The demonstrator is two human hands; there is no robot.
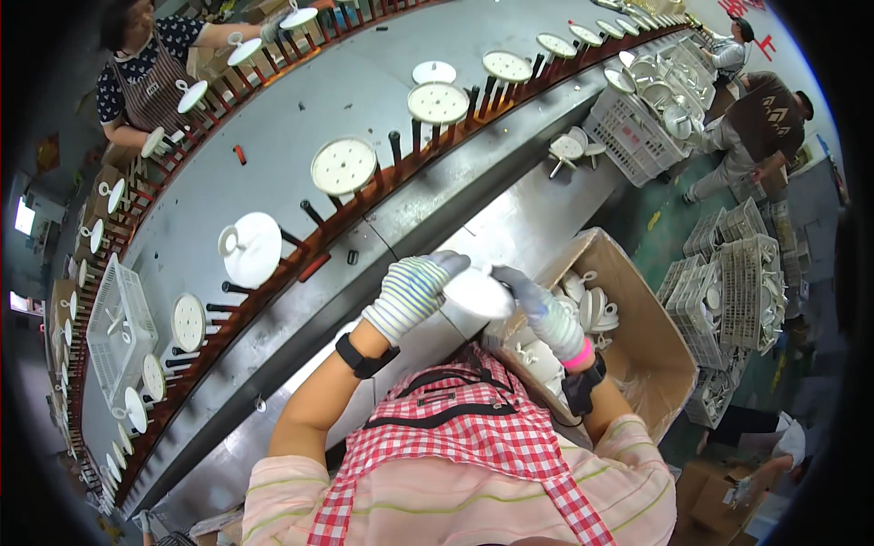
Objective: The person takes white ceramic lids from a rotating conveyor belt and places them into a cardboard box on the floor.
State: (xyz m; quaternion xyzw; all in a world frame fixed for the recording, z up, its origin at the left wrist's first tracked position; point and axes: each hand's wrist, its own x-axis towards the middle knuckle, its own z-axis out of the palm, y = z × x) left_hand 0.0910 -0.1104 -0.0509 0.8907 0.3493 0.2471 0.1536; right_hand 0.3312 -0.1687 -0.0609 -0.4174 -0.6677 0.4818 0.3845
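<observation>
In front of my apron I hold a round white disc (480, 294), its face slightly blurred. My left hand (414, 289), in a striped knit glove, is closed on its left edge. On the opposite edge, the gloved fingers of my right hand (543, 316) grip it. Just beneath my right forearm stands an open cardboard box (651, 332) with a plastic liner, holding several white discs with ring handles (596, 308). Beyond my hands, a curved line of dark upright pegs (311, 212) carries more white discs, among them a perforated one (344, 166).
A metal ledge (537, 205) runs between me and the pegs. White crates of discs (628, 136) stand far right, with stacked crates (728, 282) nearer. A white basket (123, 341) sits at left. One co-worker (150, 82) works across the line; another person (760, 127) stands right.
</observation>
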